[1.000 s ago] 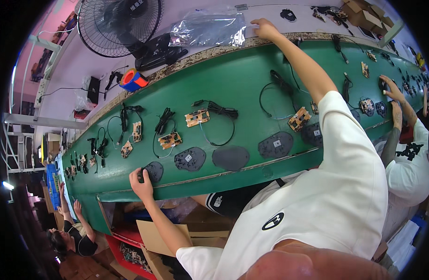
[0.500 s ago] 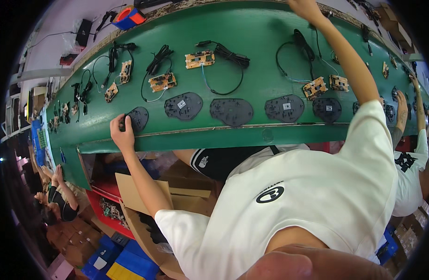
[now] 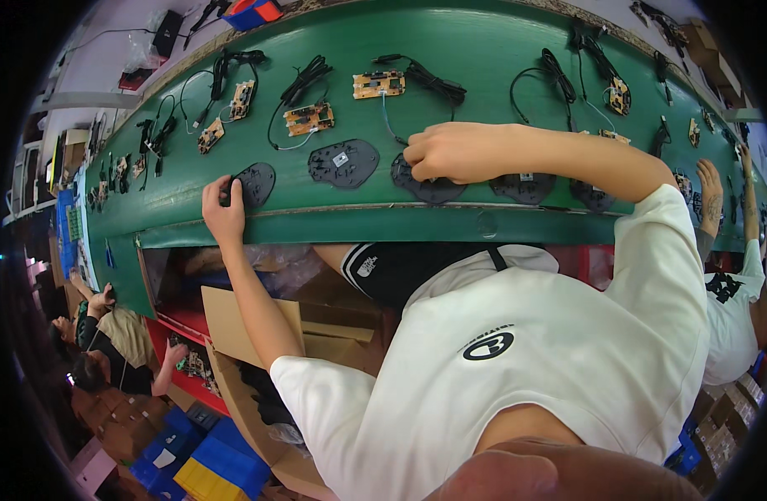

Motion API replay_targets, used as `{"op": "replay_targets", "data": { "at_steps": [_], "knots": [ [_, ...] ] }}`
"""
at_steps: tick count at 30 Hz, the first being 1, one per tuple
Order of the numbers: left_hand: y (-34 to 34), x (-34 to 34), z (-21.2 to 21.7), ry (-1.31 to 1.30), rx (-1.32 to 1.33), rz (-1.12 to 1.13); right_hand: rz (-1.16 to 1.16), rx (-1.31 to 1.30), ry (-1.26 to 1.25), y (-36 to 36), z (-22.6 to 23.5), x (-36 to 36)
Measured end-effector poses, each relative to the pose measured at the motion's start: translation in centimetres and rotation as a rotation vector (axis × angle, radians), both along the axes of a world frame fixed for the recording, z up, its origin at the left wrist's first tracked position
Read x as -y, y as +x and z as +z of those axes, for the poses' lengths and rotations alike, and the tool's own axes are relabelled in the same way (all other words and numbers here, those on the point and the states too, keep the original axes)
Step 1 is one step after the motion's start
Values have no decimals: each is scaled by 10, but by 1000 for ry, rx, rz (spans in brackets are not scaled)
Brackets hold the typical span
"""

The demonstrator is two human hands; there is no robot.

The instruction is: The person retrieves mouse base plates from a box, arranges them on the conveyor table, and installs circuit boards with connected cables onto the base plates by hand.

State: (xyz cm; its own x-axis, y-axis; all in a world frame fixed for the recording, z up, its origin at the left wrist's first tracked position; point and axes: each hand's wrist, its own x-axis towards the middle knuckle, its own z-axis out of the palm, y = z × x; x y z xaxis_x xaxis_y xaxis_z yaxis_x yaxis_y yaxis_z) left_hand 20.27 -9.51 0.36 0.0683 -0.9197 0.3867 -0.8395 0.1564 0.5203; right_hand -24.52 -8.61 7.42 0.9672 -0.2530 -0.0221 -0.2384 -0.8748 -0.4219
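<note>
At the left of the green work surface (image 3: 350,194), my left hand (image 3: 223,213) is closed around the near left end of a dark grey plastic shell (image 3: 258,184). My right hand (image 3: 458,152) has its fingers pinched together over another dark shell (image 3: 433,191). Whatever those fingertips hold is hidden. Between my hands lies a shell with a small pale square (image 3: 347,164). Beyond it sit a tan circuit board (image 3: 309,119) and a second board (image 3: 378,84) with a coiled black cable (image 3: 433,83). More shells lie partly under my right forearm.
Several boards with cables line the surface left and right. A blue and orange holder (image 3: 251,14) stands at the far edge. Below are an open cardboard box (image 3: 251,317) and a red bin (image 3: 168,332) of parts. A co-worker's hand (image 3: 710,196) is at the right; other people sit at left.
My right hand has come from the far edge down and left to the middle shell. My left hand stays on its shell. At lower left, another person's hand now reaches to the red bin.
</note>
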Motion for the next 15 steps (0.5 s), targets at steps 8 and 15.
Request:
{"op": "replay_targets", "data": {
  "at_steps": [8,15],
  "knots": [
    [3,3,1,-61,4,-32,-265,247,-236,0,-8,-22],
    [1,6,3,5,-3,-2,-297,190,-273,-5,-20,-31]
  ]
}}
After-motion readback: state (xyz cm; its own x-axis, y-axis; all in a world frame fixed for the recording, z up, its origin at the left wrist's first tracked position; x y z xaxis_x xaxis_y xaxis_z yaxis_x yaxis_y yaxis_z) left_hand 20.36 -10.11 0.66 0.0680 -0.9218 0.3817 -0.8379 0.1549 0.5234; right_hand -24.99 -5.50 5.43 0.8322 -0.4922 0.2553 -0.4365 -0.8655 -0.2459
